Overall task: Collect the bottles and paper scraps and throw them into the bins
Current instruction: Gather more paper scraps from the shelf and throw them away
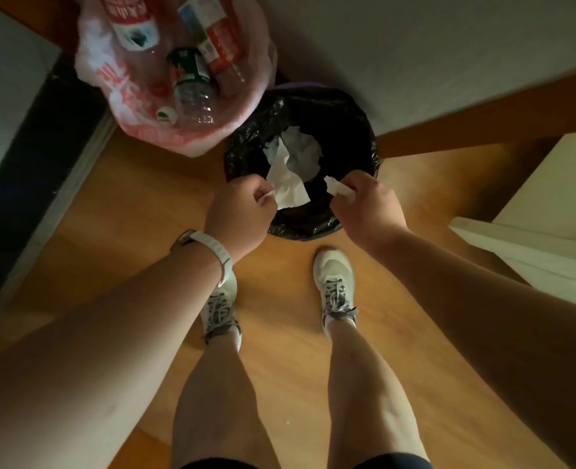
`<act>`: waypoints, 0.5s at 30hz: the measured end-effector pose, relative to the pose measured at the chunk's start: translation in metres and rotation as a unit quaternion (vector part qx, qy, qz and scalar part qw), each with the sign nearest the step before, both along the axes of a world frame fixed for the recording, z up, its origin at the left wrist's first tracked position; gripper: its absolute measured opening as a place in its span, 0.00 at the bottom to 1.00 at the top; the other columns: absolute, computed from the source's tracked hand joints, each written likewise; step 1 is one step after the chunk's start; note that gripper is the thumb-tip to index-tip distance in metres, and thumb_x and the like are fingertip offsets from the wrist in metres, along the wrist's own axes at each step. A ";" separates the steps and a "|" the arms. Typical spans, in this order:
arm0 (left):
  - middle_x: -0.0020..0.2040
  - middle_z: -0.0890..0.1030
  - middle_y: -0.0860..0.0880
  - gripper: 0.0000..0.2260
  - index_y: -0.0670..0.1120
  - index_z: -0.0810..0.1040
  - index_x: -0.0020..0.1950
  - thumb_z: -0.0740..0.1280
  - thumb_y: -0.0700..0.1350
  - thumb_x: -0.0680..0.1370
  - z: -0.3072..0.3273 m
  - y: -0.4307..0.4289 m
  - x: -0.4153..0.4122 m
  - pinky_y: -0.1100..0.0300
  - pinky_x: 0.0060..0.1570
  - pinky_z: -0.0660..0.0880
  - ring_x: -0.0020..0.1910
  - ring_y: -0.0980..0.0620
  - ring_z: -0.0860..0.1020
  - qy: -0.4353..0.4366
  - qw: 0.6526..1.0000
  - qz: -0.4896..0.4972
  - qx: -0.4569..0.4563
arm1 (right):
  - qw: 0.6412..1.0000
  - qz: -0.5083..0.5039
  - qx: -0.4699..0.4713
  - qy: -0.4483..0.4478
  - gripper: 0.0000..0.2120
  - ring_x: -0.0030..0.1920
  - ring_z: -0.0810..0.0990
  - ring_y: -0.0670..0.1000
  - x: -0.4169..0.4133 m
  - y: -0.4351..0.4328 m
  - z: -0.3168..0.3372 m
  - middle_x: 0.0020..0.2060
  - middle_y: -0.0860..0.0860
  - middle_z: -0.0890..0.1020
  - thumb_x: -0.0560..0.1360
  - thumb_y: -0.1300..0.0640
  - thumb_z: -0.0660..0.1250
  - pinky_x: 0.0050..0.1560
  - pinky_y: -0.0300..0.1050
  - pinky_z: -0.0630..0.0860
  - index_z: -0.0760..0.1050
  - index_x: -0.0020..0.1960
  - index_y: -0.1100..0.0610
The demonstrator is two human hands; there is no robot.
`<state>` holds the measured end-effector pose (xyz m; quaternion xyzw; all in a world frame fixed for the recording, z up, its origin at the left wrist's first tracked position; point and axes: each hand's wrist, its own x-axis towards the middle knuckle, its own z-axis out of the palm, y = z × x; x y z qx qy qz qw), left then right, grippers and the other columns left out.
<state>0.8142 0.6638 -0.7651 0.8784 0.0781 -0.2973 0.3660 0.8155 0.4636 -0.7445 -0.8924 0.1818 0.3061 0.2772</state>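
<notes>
A bin lined with a black bag (354,130) stands on the wooden floor in front of my feet, with crumpled white paper (301,148) inside. My left hand (237,214) hovers over its near rim, pinching a white paper scrap (288,189) that hangs into the opening. My right hand (367,208) is at the bin's right rim, closed on a small crumpled paper scrap (337,190). Behind and left, a bin with a pink bag (124,96) holds several plastic bottles (193,86).
A grey wall (415,45) with a wooden skirting runs behind the bins. White furniture (533,231) juts in at the right. A dark door frame and metal threshold strip (43,198) lie at the left. My two white shoes (335,282) stand just short of the black bin.
</notes>
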 end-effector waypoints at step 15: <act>0.54 0.76 0.55 0.16 0.49 0.73 0.69 0.63 0.50 0.82 0.068 0.011 0.009 0.66 0.41 0.66 0.45 0.59 0.75 0.012 1.000 -0.009 -0.010 | 0.986 0.130 -0.102 -0.031 0.20 0.59 0.74 0.56 0.001 -0.003 0.056 0.60 0.51 0.76 0.77 0.44 0.60 0.51 0.49 0.74 0.72 0.66 0.52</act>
